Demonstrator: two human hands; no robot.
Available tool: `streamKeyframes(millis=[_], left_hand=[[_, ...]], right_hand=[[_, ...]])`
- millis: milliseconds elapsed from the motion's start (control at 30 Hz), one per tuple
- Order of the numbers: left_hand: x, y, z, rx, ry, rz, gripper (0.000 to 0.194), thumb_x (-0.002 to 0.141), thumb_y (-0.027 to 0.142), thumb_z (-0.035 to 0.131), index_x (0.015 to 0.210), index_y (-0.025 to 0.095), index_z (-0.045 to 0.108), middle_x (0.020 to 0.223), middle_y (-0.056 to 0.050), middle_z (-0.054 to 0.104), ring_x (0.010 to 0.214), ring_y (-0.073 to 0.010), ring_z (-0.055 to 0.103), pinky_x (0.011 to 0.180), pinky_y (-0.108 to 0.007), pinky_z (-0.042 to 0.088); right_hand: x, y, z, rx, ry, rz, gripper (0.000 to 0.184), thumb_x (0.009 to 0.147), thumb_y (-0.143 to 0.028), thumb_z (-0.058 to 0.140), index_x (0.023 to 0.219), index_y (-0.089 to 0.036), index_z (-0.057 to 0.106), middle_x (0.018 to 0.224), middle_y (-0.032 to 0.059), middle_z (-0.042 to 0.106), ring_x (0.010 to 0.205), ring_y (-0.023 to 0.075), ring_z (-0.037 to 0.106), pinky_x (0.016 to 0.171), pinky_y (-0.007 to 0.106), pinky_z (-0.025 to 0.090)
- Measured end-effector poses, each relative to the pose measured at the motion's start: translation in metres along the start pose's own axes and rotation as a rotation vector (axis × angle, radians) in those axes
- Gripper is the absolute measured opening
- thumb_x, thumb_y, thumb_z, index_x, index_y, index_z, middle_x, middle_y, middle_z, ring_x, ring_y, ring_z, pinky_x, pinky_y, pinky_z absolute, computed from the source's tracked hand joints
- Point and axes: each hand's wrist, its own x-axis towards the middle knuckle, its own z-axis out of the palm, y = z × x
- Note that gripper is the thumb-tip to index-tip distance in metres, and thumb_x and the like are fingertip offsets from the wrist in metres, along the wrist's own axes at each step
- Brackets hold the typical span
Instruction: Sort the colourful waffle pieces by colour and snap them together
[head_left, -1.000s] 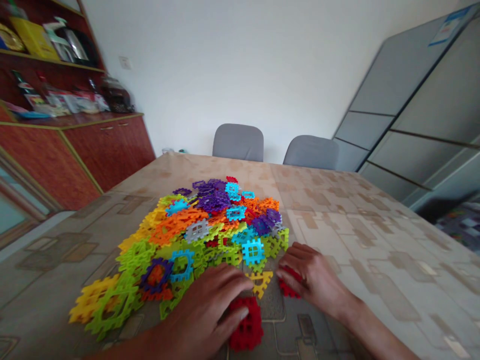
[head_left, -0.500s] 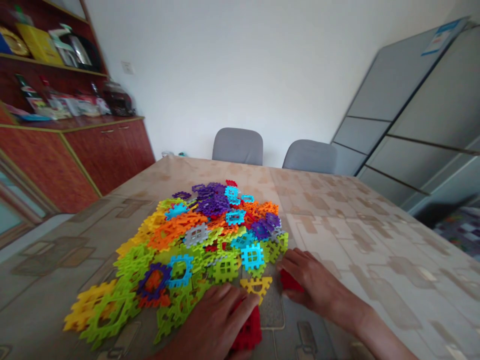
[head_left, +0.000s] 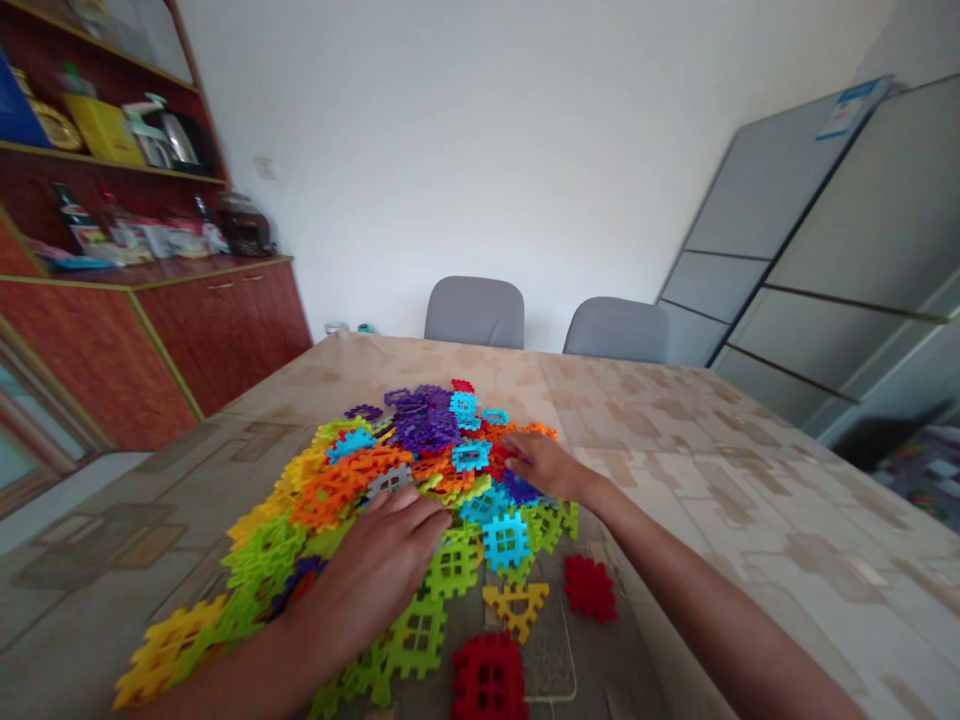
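Tile pile: notch-edged interlocking tiles (head_left: 431, 470) in many colours, heaped in front of you on the bench (head_left: 675, 450).
Red tiles: a solid red tile (head_left: 589, 588) lies flat right of the heap; a red window tile (head_left: 491, 680) sits nearest you, apart from it.
Yellow tile: a triangular yellow tile (head_left: 521, 622) between those two and the heap.
Tile handling: looks like moulded plastic; likely light, stiff, slightly slick, hard to break. Notches may snag neighbours.
Tile hold: pinch opposite toothed edges, or hook a fingertip through a window opening; solid ones offer only edges.
Left hand: yours (head_left: 397, 545) is palm down over the heap's near middle, fingers loosely bent beside the grey window tile (head_left: 388, 480); grip hidden underneath, can't tell whether it grasps anything.
Right hand: yours (head_left: 544, 465), forearm stretched forward, fingers curled among red and orange tiles at the heap's right side; can't tell whether that grip has closed on one.
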Motion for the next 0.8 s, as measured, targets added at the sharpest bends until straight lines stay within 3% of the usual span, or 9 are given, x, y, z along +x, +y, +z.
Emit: streamKeyframes(millis=[100, 267, 433, 500, 567, 667, 800], left_hand=[[0.004, -0.007, 0.001, 0.043, 0.001, -0.021, 0.048, 0.085, -0.006, 0.050, 0.122, 0.017, 0.069, 0.117, -0.011, 0.072, 0.107, -0.0315, 0.061, 0.099, -0.051, 0.045], [0.004, -0.011, -0.001, 0.088, -0.006, -0.077, 0.039, 0.088, -0.002, 0.052, 0.118, 0.014, 0.071, 0.109, -0.014, 0.074, 0.104, -0.0338, 0.061, 0.098, -0.055, 0.045], [0.006, -0.016, 0.006, 0.036, -0.024, -0.031, 0.055, 0.080, -0.010, 0.051, 0.124, 0.018, 0.069, 0.102, -0.010, 0.075, 0.101, -0.0294, 0.064, 0.088, -0.042, 0.051], [0.007, -0.017, 0.008, 0.004, -0.020, -0.006, 0.058, 0.080, -0.009, 0.052, 0.127, 0.020, 0.067, 0.104, -0.009, 0.075, 0.102, -0.0283, 0.065, 0.088, -0.040, 0.051], [0.007, -0.017, 0.009, -0.024, -0.011, -0.001, 0.047, 0.085, -0.004, 0.053, 0.123, 0.020, 0.069, 0.102, -0.009, 0.075, 0.100, -0.0278, 0.065, 0.090, -0.040, 0.050], [0.006, -0.017, 0.010, -0.068, -0.004, -0.009, 0.031, 0.090, 0.005, 0.056, 0.113, 0.019, 0.072, 0.099, -0.010, 0.075, 0.096, -0.0286, 0.066, 0.088, -0.042, 0.051], [0.004, -0.017, 0.009, -0.145, 0.018, -0.011, 0.031, 0.090, 0.008, 0.058, 0.115, 0.021, 0.071, 0.109, -0.008, 0.075, 0.101, -0.0267, 0.066, 0.092, -0.039, 0.050]], right_hand=[[0.017, -0.006, 0.008, 0.023, -0.033, 0.009, 0.025, 0.100, -0.038, 0.064, 0.112, -0.016, 0.066, 0.108, 0.0057, 0.069, 0.092, 0.0201, 0.068, 0.082, 0.041, 0.058], [0.022, -0.012, 0.013, 0.115, -0.029, 0.036, 0.025, 0.100, -0.039, 0.064, 0.109, -0.015, 0.066, 0.097, 0.0028, 0.069, 0.078, 0.0165, 0.067, 0.071, 0.034, 0.058], [0.010, -0.009, -0.001, 0.168, 0.125, 0.085, 0.012, 0.097, -0.027, 0.063, 0.101, -0.016, 0.067, 0.090, 0.0019, 0.068, 0.078, 0.0164, 0.063, 0.073, 0.032, 0.052], [-0.003, -0.011, -0.008, 0.192, 0.161, 0.102, 0.008, 0.094, -0.019, 0.059, 0.098, -0.017, 0.066, 0.085, 0.0015, 0.068, 0.074, 0.0152, 0.061, 0.069, 0.028, 0.048], [-0.024, -0.017, -0.012, 0.221, 0.149, 0.112, 0.010, 0.091, -0.017, 0.056, 0.093, -0.018, 0.066, 0.077, -0.0002, 0.066, 0.067, 0.0135, 0.057, 0.061, 0.024, 0.043], [-0.065, -0.033, -0.012, 0.241, 0.085, 0.131, 0.008, 0.087, -0.017, 0.057, 0.089, -0.019, 0.065, 0.067, -0.0032, 0.062, 0.059, 0.0124, 0.053, 0.054, 0.022, 0.038], [-0.118, -0.057, -0.009, 0.190, -0.016, 0.200, 0.008, 0.080, -0.014, 0.062, 0.078, -0.020, 0.065, 0.063, -0.0016, 0.066, 0.055, 0.0140, 0.057, 0.050, 0.022, 0.034]])
